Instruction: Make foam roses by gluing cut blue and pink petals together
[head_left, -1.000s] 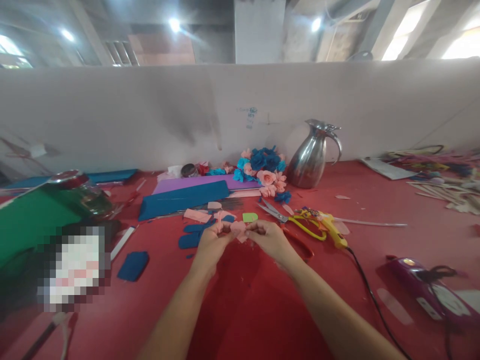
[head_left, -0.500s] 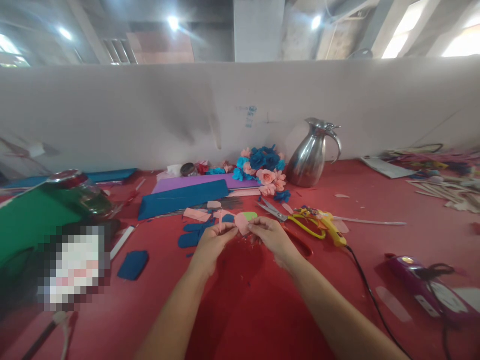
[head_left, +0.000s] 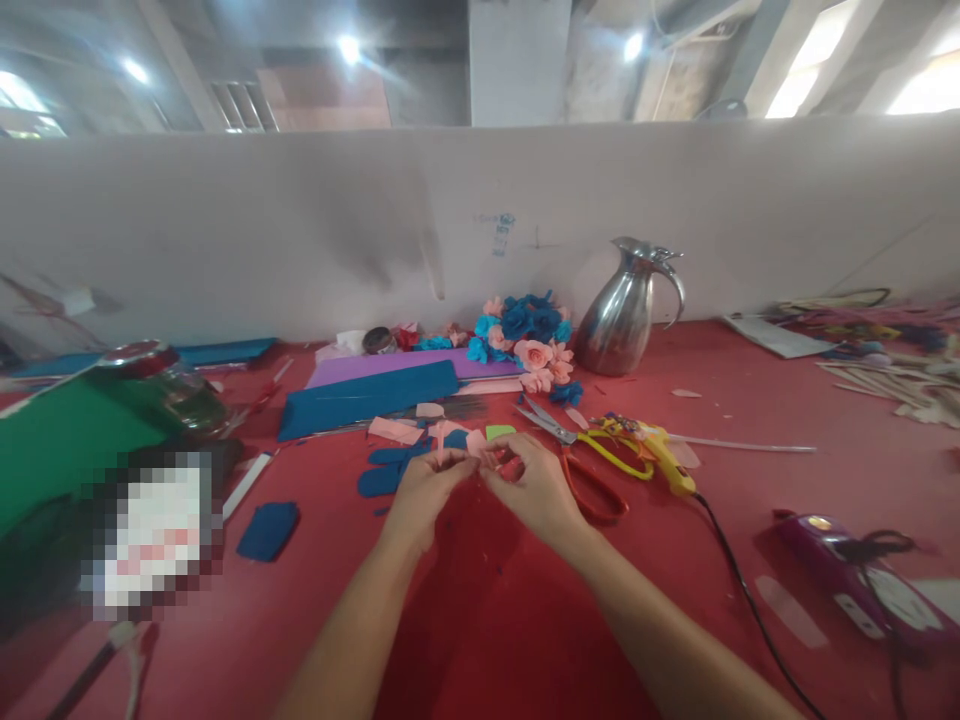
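Observation:
Between my two hands is a small pink paper piece, pinched at its lower edge. My left hand has thumb and fingertips closed on its left side. From the right, my right hand pinches the same piece, its fingers partly covering it. Just beyond the hands lie a light green piece, dark blue cut pieces and a pink strip. Scissors with red and yellow handles rest open to the right of my right hand.
A yellow glue gun with a black cord lies right of the scissors. Behind stand paper flowers and a metal jug. A purple device sits at right; a jar and dark blue square are at left.
My right hand has shifted slightly left, closer to my left hand, and covers more of the pink piece. The piece now looks narrower, and the red scissor handle shows more fully.

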